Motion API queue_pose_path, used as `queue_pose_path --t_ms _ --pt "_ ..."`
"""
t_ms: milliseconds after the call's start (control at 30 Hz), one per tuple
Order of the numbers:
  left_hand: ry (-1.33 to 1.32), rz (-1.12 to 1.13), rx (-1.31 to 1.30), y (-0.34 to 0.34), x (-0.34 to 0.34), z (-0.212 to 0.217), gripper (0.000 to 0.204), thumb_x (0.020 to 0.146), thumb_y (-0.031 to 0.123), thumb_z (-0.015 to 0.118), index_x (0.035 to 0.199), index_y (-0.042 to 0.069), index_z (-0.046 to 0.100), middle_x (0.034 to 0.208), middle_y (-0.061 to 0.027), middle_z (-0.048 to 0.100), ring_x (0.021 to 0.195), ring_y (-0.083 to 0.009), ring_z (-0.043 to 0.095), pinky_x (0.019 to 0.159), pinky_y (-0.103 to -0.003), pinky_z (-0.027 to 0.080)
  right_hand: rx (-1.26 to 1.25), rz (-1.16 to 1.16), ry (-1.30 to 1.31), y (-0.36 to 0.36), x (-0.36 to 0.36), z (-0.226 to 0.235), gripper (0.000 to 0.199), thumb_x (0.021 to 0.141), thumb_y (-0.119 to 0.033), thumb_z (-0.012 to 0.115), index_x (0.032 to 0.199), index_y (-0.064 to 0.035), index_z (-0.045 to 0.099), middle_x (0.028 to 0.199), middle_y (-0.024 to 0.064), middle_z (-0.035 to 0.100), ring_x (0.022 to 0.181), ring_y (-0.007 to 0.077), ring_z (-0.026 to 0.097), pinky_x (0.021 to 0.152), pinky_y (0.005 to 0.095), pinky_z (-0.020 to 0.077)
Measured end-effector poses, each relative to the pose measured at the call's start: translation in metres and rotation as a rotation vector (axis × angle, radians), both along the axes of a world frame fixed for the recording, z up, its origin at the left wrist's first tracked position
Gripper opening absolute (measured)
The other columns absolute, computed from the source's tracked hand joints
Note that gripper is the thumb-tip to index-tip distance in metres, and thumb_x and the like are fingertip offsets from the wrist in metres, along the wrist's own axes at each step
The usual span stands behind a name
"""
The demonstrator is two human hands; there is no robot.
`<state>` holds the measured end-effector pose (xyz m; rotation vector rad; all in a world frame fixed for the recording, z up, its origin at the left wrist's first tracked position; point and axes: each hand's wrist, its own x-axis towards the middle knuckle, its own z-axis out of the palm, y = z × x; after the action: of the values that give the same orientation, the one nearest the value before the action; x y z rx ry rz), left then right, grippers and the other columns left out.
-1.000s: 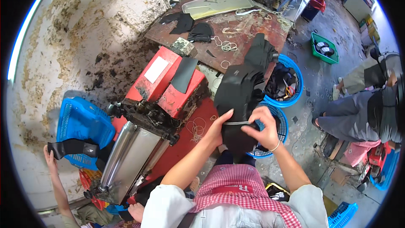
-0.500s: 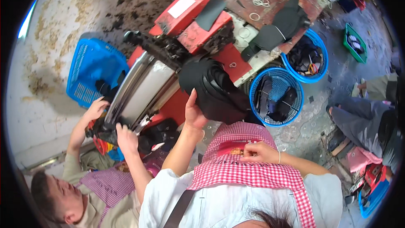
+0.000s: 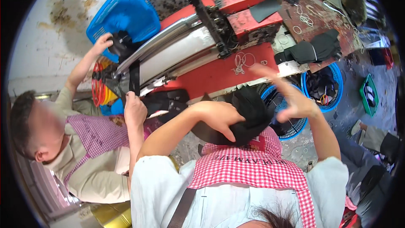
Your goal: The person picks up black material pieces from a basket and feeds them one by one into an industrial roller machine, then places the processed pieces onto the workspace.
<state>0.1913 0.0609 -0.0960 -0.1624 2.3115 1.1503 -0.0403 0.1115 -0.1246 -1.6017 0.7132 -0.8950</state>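
Note:
A thick bundle of black, fabric-like pieces [image 3: 254, 109] is close in front of my apron. My left hand [image 3: 221, 117] lies over its left side, fingers and thumb bent round it, gripping it. To the right of the bundle my right hand [image 3: 293, 97] is raised, slightly blurred, with fingers spread and nothing seen in it. Beyond the bundle, several pale rubber bands [image 3: 241, 64] lie on the red bed [image 3: 215, 71] of a machine with a shiny metal roller [image 3: 168, 38].
At the left a co-worker's hands [image 3: 136, 109] handle black strips by the roller. A blue basket [image 3: 141, 6] stands behind it. Two round blue baskets, one of them [image 3: 339, 74] with orange-handled scissors [image 3: 324, 99], stand at the right. A tied black bundle [image 3: 314, 50] lies on the table.
My left hand has brought the bundle nearer my body. My right hand has left my apron, risen forward and spread its fingers. The co-worker's far hand has moved toward the blue basket. The view has shifted.

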Motion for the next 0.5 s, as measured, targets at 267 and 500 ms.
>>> queue_pose_path --t_ms 267,500 --pt "-0.073 0.354 0.124 -0.006 0.063 -0.041 0.062 0.068 0.04 0.066 0.115 0.002 0.05 0.091 -0.0218 0.061 0.088 -0.0362 0.057 0.079 -0.041 0.044 0.785 0.564 0.246 -0.012 0.036 -0.084 0.069 0.083 -0.059 0.04 0.112 0.003 0.052 0.103 0.0146 0.059 0.093 0.022 0.056 0.085 0.0317 0.0406" --pt "-0.079 0.614 0.142 -0.052 0.097 -0.098 0.071 0.062 0.043 0.071 0.113 -0.002 0.051 0.101 -0.0206 0.06 0.097 -0.0318 0.057 0.083 -0.036 0.044 0.747 0.483 0.626 -0.061 0.058 -0.063 0.072 0.062 -0.036 0.077 0.115 0.0007 0.045 0.089 0.0114 0.064 0.084 0.0234 0.063 0.075 0.0324 0.0475"
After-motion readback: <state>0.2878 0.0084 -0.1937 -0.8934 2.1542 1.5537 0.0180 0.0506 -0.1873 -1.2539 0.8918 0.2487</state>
